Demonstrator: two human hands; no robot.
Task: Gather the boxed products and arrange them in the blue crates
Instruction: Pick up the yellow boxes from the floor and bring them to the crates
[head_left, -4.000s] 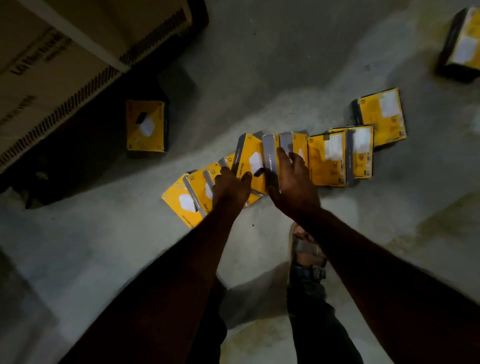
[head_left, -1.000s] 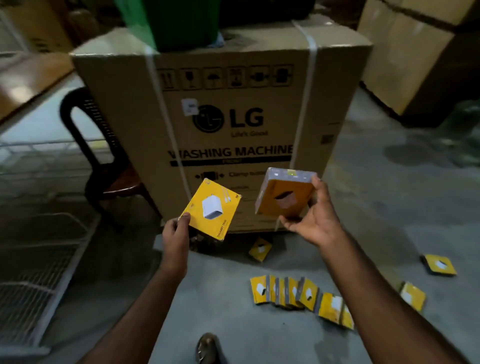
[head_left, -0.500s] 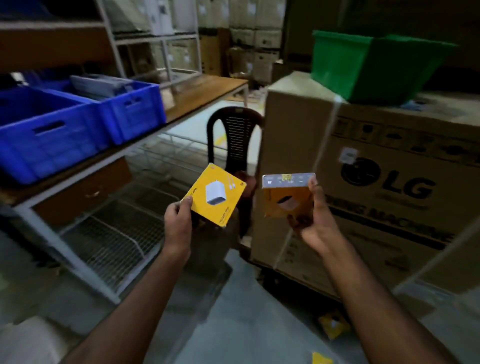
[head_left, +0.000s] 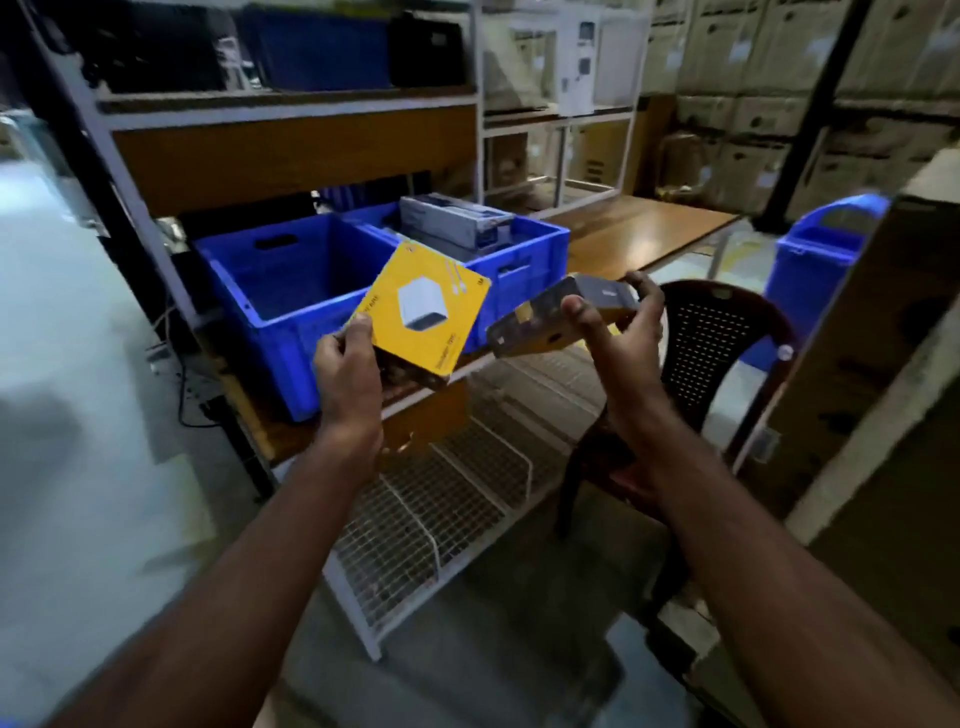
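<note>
My left hand grips a stack of yellow boxes by its lower left corner; the front one shows a white charger picture. My right hand holds a second stack of yellow and grey boxes, tilted with its grey side up. Both stacks hang in front of two blue crates on a wooden shelf. The near crate looks empty inside. The far crate holds grey boxes.
A dark plastic chair stands right of my hands. A large cardboard carton fills the right edge, with a blue bin behind it. White wire racks sit under the shelf. Stacked cartons line the back wall.
The view has swung left toward the shelf and the blue crates are now close in front. My hands carried both stacks of boxes nearer to the crates; the right stack has tilted.
</note>
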